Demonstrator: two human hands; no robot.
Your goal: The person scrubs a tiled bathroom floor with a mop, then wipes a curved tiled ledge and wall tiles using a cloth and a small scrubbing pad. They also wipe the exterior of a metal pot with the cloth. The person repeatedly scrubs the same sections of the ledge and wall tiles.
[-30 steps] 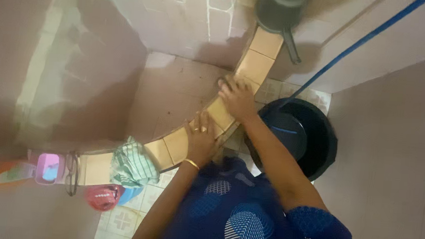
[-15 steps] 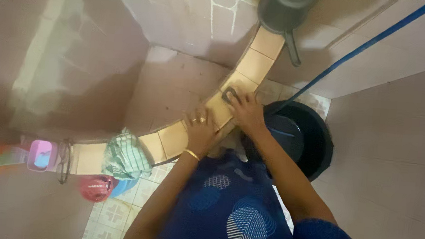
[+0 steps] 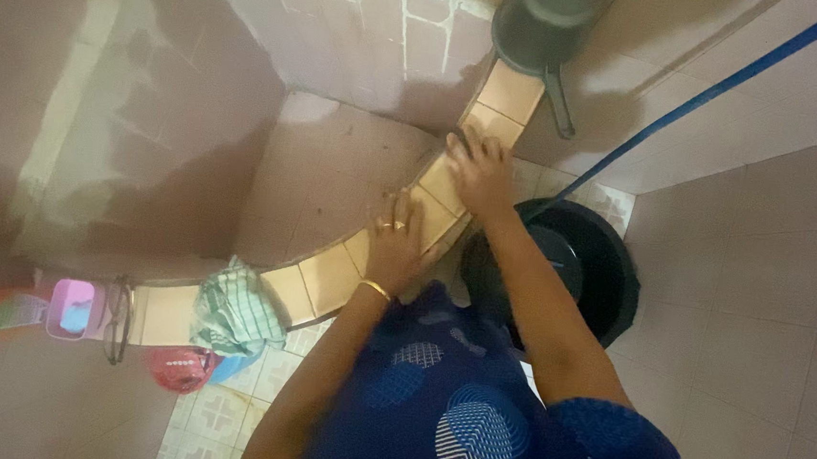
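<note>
Right hand [image 3: 480, 172] lies flat on the tiled ledge [image 3: 328, 277], grip apart like the left hand [image 3: 396, 248], beside a black tub [image 3: 607, 272]; a pink box [image 3: 70, 307] sits far left.

Head camera looks steeply down, fairly near.

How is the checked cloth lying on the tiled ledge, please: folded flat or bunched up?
Bunched up. The checked cloth sits in a crumpled heap, draped over the tiled ledge, apart from both hands.
</note>
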